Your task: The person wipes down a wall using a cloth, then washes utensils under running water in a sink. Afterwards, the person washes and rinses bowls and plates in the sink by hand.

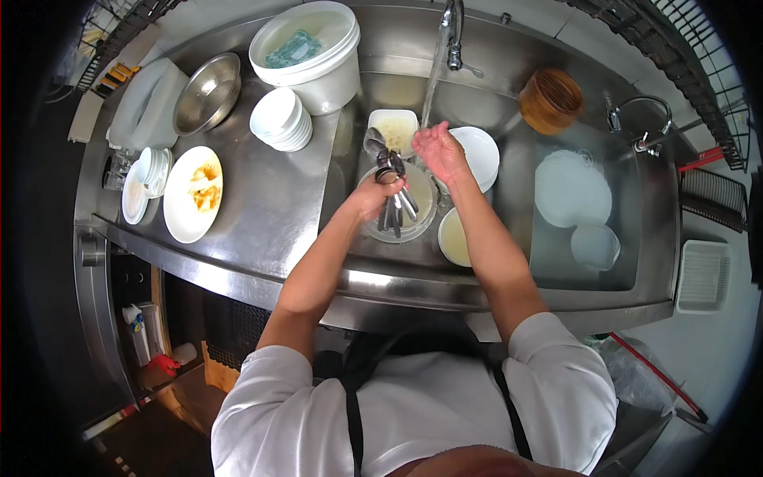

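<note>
My left hand point(377, 199) is closed around a bundle of metal spoons point(389, 171), held over a round bowl of cloudy water point(415, 226) in the sink. The spoon heads point both away from me and toward me. My right hand point(439, 151) is open, palm up and fingers stretched, beside the running water from the faucet point(454, 48). Just beyond the spoons sits a square white dish point(395, 124) with cloudy liquid. White plates point(481, 155) lie partly under my right wrist, and a bowl of yellowish liquid point(453, 238) stands nearer my right forearm.
On the left counter are a stained oval plate point(181, 215), stacked white bowls point(282, 123), a metal bowl point(208, 95) and a large white bucket point(322, 83). A wooden steamer basket point(550, 101) sits beyond the right basin, where white plates point(572, 191) lie underwater.
</note>
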### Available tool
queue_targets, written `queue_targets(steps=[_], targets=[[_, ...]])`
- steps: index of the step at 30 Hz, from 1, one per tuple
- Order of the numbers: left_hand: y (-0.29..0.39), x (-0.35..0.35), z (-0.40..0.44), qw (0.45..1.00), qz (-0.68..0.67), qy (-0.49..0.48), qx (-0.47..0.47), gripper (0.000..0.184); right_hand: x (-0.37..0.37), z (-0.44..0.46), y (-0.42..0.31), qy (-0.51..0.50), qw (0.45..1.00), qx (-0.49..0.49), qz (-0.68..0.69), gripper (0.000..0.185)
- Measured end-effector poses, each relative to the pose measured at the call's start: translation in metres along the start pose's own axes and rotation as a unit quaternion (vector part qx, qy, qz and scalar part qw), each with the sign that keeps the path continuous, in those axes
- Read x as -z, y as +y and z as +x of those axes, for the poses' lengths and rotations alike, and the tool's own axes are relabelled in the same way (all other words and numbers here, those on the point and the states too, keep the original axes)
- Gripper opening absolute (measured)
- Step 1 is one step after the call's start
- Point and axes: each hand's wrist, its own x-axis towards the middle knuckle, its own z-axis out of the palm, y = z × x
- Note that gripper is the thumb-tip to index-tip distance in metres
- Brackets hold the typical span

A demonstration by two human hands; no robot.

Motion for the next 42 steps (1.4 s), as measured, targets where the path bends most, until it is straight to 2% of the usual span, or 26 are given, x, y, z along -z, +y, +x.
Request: queue_targets(steps=[1, 4, 7, 13, 16, 17, 19, 21, 22, 23, 24, 25, 26, 27, 28, 29, 30, 32, 33, 34, 36, 38, 40, 41, 42], targets=[[0.004, 0.001, -0.008, 1.0, 0.0, -0.003, -0.013, 0.028, 0.002, -0.001, -0.002, -0.054, 0.997, -0.002, 0.053, 0.036], [0.015, 0.002, -0.029, 0.999, -0.017, 0.012, -0.033, 0.026, -0.017, -0.013, -0.007, -0.099, 0.99, -0.018, 0.096, 0.039], [0.017, 0.005, -0.042, 0.998, -0.023, 0.022, -0.06, 0.027, -0.032, -0.015, -0.006, -0.247, 0.955, -0.026, 0.161, 0.041], [0.018, 0.007, -0.055, 0.994, -0.035, 0.022, -0.099, 0.024, -0.055, -0.01, -0.006, -0.359, 0.917, -0.034, 0.172, 0.04], [0.016, 0.006, -0.065, 0.991, -0.073, 0.038, -0.103, 0.024, -0.042, -0.008, -0.011, -0.219, 0.971, -0.079, 0.055, 0.029], [0.014, 0.006, -0.069, 0.989, -0.082, 0.044, -0.112, 0.023, -0.036, -0.007, -0.014, -0.123, 0.989, -0.084, 0.005, 0.026], [0.014, 0.01, -0.079, 0.984, -0.111, 0.044, -0.13, 0.024, -0.022, -0.003, -0.022, 0.067, 0.989, -0.089, -0.095, 0.021], [0.012, 0.017, -0.093, 0.976, -0.154, 0.037, -0.15, 0.025, 0.018, 0.024, -0.051, 0.106, 0.993, 0.008, -0.046, 0.029], [0.014, 0.017, -0.103, 0.969, -0.205, 0.024, -0.133, 0.027, 0.007, 0.031, -0.072, 0.212, 0.974, 0.07, 0.035, 0.034], [0.012, 0.017, -0.109, 0.961, -0.241, -0.011, -0.137, 0.027, 0.052, 0.054, -0.099, -0.099, 0.989, 0.105, 0.037, 0.046], [0.015, 0.018, -0.114, 0.949, -0.273, -0.04, -0.151, 0.026, 0.035, 0.066, -0.111, -0.031, 0.99, 0.127, 0.05, 0.057], [0.021, 0.023, -0.118, 0.935, -0.3, -0.067, -0.175, 0.026, -0.023, 0.075, -0.108, 0.181, 0.967, 0.177, -0.014, 0.062], [0.02, 0.029, -0.12, 0.928, -0.321, -0.051, -0.185, 0.026, -0.025, 0.1, -0.104, 0.186, 0.958, 0.189, -0.111, 0.062], [0.016, 0.035, -0.122, 0.919, -0.341, -0.04, -0.196, 0.025, -0.062, 0.098, -0.092, 0.239, 0.894, 0.2, -0.322, 0.067], [0.019, 0.037, -0.129, 0.91, -0.364, -0.029, -0.196, 0.025, -0.068, 0.102, -0.079, 0.214, 0.818, 0.196, -0.497, 0.075], [0.021, 0.04, -0.136, 0.902, -0.386, -0.026, -0.191, 0.024, -0.073, 0.095, -0.078, 0.174, 0.681, 0.164, -0.692, 0.078], [0.025, 0.043, -0.144, 0.896, -0.389, -0.035, -0.213, 0.023, -0.07, 0.094, -0.072, 0.171, 0.689, 0.167, -0.684, 0.079], [0.048, 0.061, -0.167, 0.888, -0.399, -0.06, -0.218, 0.019, -0.065, 0.08, -0.07, 0.166, 0.627, 0.177, -0.74, 0.078], [0.059, 0.07, -0.179, 0.886, -0.403, -0.075, -0.216, 0.017, -0.069, 0.065, -0.062, 0.17, 0.659, 0.169, -0.713, 0.076], [0.073, 0.084, -0.188, 0.89, -0.386, -0.013, -0.242, 0.017, -0.074, 0.046, -0.053, 0.176, 0.69, 0.158, -0.684, 0.074], [0.112, 0.14, -0.201, 0.918, -0.326, 0.034, -0.224, 0.022, -0.047, 0.017, -0.03, 0.224, 0.697, 0.193, -0.653, 0.069], [0.18, 0.175, -0.225, 0.904, -0.301, 0.112, -0.281, 0.015, -0.038, -0.028, -0.014, 0.276, 0.736, 0.146, -0.601, 0.062], [0.239, 0.239, -0.231, 0.9, -0.296, 0.141, -0.289, 0.007, 0.003, -0.069, -0.004, 0.319, 0.749, 0.129, -0.566, 0.058], [0.265, 0.258, -0.236, 0.9, -0.267, 0.182, -0.292, 0.005, -0.002, -0.089, 0.002, 0.359, 0.773, 0.115, -0.511, 0.056], [0.284, 0.277, -0.24, 0.907, -0.257, 0.183, -0.278, 0.006, -0.008, -0.108, 0.009, 0.397, 0.792, 0.1, -0.453, 0.054]])
